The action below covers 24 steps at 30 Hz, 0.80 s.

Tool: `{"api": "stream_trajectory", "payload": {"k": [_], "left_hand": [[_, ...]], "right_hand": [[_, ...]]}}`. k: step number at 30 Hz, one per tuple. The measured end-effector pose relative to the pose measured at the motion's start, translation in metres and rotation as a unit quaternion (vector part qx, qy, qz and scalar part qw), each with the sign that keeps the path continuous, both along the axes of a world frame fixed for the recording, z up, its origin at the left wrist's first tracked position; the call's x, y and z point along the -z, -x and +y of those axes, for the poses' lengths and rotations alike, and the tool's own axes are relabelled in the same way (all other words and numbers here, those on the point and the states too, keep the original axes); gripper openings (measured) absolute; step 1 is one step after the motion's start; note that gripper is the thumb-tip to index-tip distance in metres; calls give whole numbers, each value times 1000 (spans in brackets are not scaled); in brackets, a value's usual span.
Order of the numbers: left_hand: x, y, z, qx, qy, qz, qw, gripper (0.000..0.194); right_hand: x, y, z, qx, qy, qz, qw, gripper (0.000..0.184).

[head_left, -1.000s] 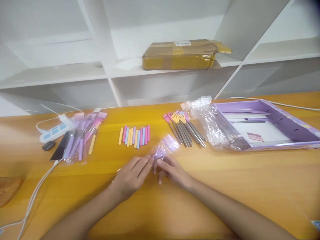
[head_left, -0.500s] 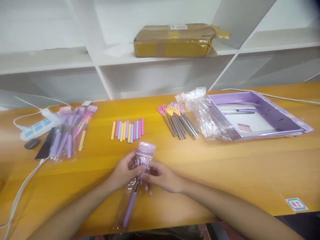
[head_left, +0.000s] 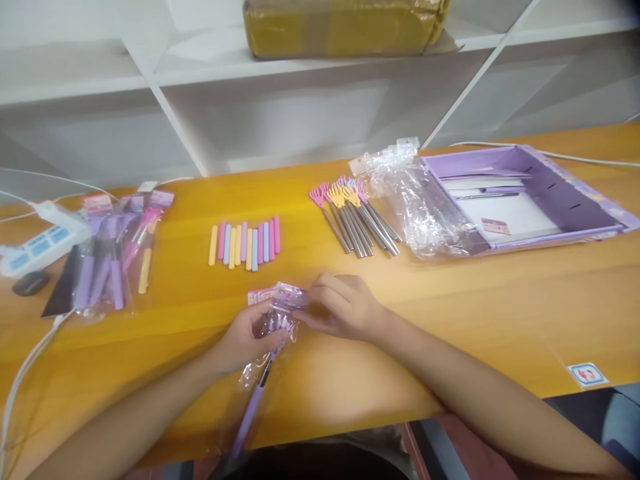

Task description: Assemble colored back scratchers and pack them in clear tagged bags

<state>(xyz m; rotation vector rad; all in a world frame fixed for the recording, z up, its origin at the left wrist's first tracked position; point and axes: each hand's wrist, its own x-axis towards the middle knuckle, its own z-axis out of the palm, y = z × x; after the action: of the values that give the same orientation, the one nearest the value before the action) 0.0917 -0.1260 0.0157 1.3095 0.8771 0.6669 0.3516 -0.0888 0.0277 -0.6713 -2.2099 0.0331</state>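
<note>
My left hand (head_left: 247,337) grips a clear plastic packet (head_left: 273,327) that holds a purple-handled back scratcher (head_left: 250,410); the handle hangs toward me past the table edge. At the packet's top, my right hand (head_left: 343,310) pinches the purple header flap (head_left: 289,297). Both hands meet over the front middle of the orange table (head_left: 500,300). Beyond them lies a row of several pastel handle sleeves (head_left: 245,243), and to its right a bunch of unpacked scratchers (head_left: 357,220) with metal shafts and coloured claw heads.
A pile of packed scratchers (head_left: 117,250) lies at the left beside a white power strip (head_left: 37,237) and its cable. Empty clear wrappers (head_left: 415,200) and a purple box (head_left: 525,200) sit at the right. A taped cardboard parcel (head_left: 345,27) rests on the white shelf behind.
The packet has been lifted off the table and turned so its handle points toward me. My right hand moved up to the header flap. The camera tilted down.
</note>
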Motion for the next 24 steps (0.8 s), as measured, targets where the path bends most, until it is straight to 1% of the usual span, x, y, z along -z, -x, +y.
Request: {"api": "stream_trajectory", "payload": {"k": [2, 4, 10, 12, 16, 18, 19, 20, 22, 24], "left_hand": [[-1, 0, 0, 3, 7, 10, 1000, 52], [-2, 0, -1, 11, 18, 16, 1000, 53], [-7, -3, -1, 30, 28, 4, 999, 50], [-9, -5, -1, 28, 26, 6, 999, 49], [-11, -7, -1, 27, 15, -2, 1000, 47], [-11, -6, -2, 33, 21, 1, 999, 43], [-10, -6, -2, 35, 25, 6, 999, 41], [-10, -6, -2, 38, 26, 9, 999, 38], [-9, -5, -2, 41, 25, 12, 999, 36], [-9, -5, -2, 40, 24, 13, 999, 37]], "right_hand": [[1, 1, 1, 10, 29, -15, 999, 25], [2, 1, 3, 12, 46, -12, 999, 27], [-1, -2, 6, -22, 55, -25, 998, 34], [-3, -2, 5, -20, 56, -39, 997, 32], [-5, -1, 4, 0, 25, -69, 997, 18], [-4, -1, 4, 7, 16, -68, 998, 15], [-3, 0, 4, 7, 23, -58, 998, 15], [-1, 0, 4, 7, 42, -38, 998, 15], [3, 0, 6, 16, 114, 38, 993, 16], [7, 1, 8, 19, 191, 125, 973, 19]]}}
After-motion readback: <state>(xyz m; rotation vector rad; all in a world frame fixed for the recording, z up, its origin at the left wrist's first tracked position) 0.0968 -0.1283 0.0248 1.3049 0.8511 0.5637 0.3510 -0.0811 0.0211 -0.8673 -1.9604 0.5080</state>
